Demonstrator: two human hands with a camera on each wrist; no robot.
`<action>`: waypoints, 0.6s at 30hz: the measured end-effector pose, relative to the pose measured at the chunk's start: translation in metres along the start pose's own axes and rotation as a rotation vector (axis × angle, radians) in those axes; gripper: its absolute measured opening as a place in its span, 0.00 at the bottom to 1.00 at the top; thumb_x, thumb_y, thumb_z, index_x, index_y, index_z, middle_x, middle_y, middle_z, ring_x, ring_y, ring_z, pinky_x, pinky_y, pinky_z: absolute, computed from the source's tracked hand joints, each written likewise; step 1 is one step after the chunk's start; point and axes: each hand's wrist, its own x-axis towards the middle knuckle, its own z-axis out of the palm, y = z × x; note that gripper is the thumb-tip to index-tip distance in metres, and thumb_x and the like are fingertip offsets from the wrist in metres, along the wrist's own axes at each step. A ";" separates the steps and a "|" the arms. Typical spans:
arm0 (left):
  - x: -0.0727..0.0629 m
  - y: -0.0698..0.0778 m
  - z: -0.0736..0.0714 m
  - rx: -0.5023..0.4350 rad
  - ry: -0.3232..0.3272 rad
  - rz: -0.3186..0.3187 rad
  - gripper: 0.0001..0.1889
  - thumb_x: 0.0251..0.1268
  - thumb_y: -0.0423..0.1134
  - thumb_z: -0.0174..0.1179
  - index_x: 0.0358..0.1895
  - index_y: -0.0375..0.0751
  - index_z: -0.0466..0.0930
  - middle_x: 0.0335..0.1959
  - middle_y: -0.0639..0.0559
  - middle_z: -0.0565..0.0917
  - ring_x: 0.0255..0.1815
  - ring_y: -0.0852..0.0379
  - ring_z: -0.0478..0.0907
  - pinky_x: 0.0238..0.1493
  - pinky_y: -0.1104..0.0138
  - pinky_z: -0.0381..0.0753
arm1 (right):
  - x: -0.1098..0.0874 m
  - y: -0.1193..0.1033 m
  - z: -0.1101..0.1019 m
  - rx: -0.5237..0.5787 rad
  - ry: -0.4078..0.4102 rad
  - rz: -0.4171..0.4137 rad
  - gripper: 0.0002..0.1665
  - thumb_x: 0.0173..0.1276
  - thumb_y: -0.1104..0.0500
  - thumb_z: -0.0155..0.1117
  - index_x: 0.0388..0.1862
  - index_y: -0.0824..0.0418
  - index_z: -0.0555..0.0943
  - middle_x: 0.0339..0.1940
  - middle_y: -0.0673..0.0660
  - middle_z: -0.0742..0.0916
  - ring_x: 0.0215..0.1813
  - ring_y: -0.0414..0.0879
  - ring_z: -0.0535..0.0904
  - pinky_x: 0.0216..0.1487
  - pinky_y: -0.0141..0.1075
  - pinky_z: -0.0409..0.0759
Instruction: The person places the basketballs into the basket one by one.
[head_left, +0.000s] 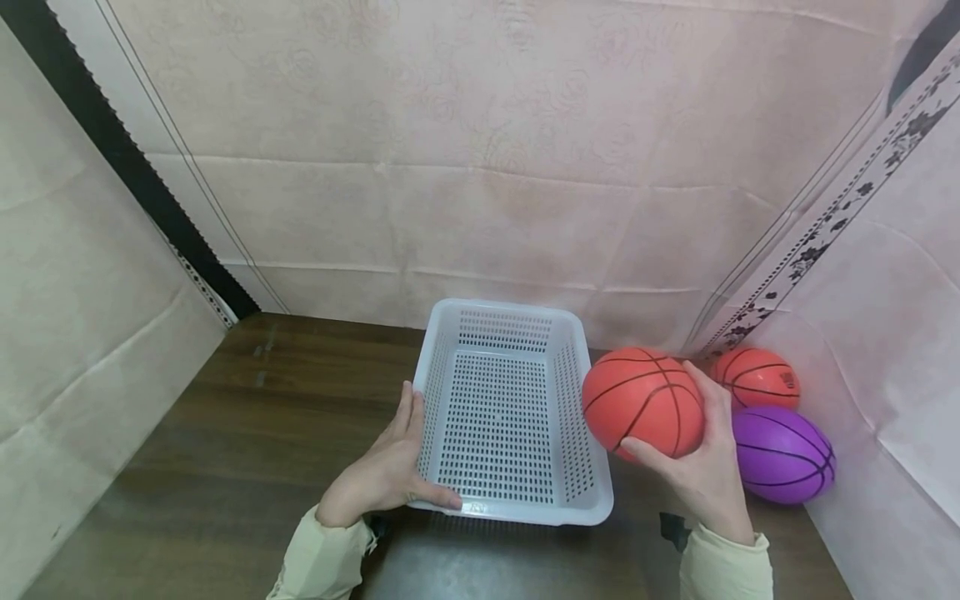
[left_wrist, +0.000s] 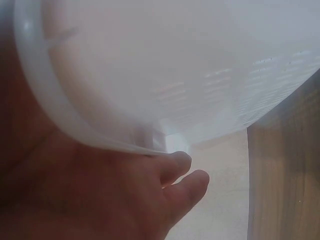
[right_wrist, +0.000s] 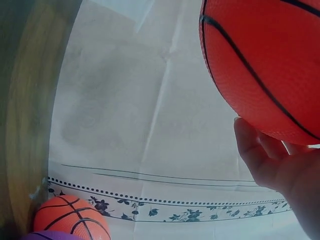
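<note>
Basketballs number three, one in right hand; one basket.

head view's pretty evenly lit, just a dull sheen on the table; left wrist cam is super hazy, basket washed out, left hand in murky shadow; right wrist looks clearer but kinda dim

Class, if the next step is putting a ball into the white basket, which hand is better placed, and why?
Probably the right hand: it grips an orange ball close to the right side of the white basket. The left hand rests against the basket's left side and holds no ball.
</note>
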 end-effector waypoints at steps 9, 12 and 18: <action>0.000 0.000 0.000 -0.006 0.000 0.009 0.80 0.29 0.62 0.79 0.75 0.34 0.24 0.74 0.45 0.15 0.76 0.39 0.26 0.69 0.37 0.42 | -0.001 -0.005 0.004 -0.001 -0.023 -0.040 0.71 0.32 0.62 0.88 0.75 0.38 0.60 0.67 0.43 0.67 0.60 0.40 0.68 0.49 0.27 0.73; -0.001 0.000 -0.001 -0.010 -0.001 0.011 0.80 0.29 0.62 0.79 0.75 0.34 0.23 0.74 0.45 0.15 0.76 0.39 0.26 0.69 0.38 0.42 | -0.001 -0.005 0.007 0.000 -0.040 -0.038 0.70 0.33 0.61 0.89 0.75 0.37 0.60 0.67 0.44 0.67 0.61 0.40 0.68 0.49 0.28 0.74; -0.001 0.000 -0.001 -0.007 -0.003 0.005 0.81 0.29 0.63 0.79 0.75 0.34 0.23 0.74 0.45 0.15 0.76 0.40 0.26 0.69 0.38 0.42 | 0.000 -0.004 0.010 -0.023 -0.070 -0.043 0.70 0.35 0.59 0.88 0.75 0.37 0.58 0.66 0.46 0.67 0.60 0.41 0.68 0.49 0.29 0.75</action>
